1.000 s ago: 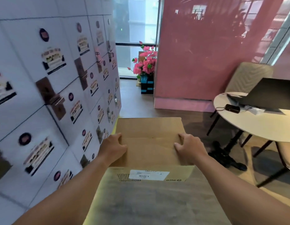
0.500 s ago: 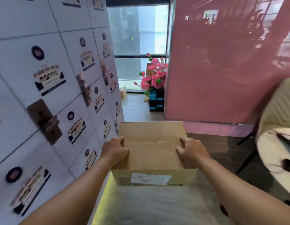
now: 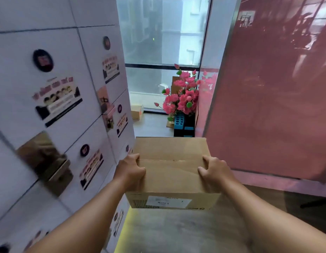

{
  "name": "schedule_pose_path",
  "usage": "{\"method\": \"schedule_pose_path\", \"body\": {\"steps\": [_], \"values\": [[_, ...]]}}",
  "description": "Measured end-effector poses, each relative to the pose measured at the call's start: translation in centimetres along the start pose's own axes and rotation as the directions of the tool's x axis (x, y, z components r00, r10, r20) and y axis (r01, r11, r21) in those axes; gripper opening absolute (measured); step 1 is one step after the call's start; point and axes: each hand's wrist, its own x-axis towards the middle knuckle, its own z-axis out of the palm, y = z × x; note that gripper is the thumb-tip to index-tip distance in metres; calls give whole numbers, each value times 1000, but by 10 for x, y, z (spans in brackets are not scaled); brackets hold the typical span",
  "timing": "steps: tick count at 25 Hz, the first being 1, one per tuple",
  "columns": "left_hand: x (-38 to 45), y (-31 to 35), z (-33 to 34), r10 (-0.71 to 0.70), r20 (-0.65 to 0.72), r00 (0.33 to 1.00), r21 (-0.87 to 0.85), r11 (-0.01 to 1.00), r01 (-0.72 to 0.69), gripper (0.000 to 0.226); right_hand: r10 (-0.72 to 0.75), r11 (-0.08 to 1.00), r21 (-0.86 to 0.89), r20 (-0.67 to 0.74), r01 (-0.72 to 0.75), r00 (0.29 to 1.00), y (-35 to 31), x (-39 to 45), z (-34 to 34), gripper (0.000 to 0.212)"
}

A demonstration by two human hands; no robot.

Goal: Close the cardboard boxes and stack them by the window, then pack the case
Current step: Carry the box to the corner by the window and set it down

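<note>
left hand (image 3: pixel 130 171) fingers curled, gripping box (image 3: pixel 172 172) left edge | right hand (image 3: pixel 214 172) gripping right edge | box flaps closed, carried | window (image 3: pixel 164 52) far ahead

Lockers (image 3: pixel 54 99): on your left you had a wall of white locker doors, each with a round dark badge and a printed sticker.
Latches (image 3: pixel 48 161): brassy metal latch plates sat on the door edges; the print was too blurred for you to read.
Flowers (image 3: pixel 182 95): ahead of you a bunch of pink flowers with green buds stood in a black and blue holder (image 3: pixel 183 125) on the floor.
Pink wall (image 3: pixel 271 88): a glossy pink panel ran along your right, showing dim reflections.
Floor (image 3: pixel 176 232): grey, with a yellow strip at the lockers' foot.
</note>
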Motion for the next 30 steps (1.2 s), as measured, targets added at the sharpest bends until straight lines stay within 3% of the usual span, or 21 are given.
{"method": "schedule_pose_path", "body": {"steps": [8,17,26,30], "values": [[265,22,6,16,-8,1000,3,1000,-16,43,78,997,6,-41,-78,996,-36,248,-8,43],[551,49,37,-108,-27,994,23,994,108,48,-1,998,61,30,-1,1000,-51,565,-1,45],[805,48,38,-208,-49,977,33,977,210,22,-47,997,60,68,43,997,-102,838,24,40],[938,16,33,-215,-54,975,33,976,217,26,-53,996,78,109,45,993,-139,968,58,56]]}}
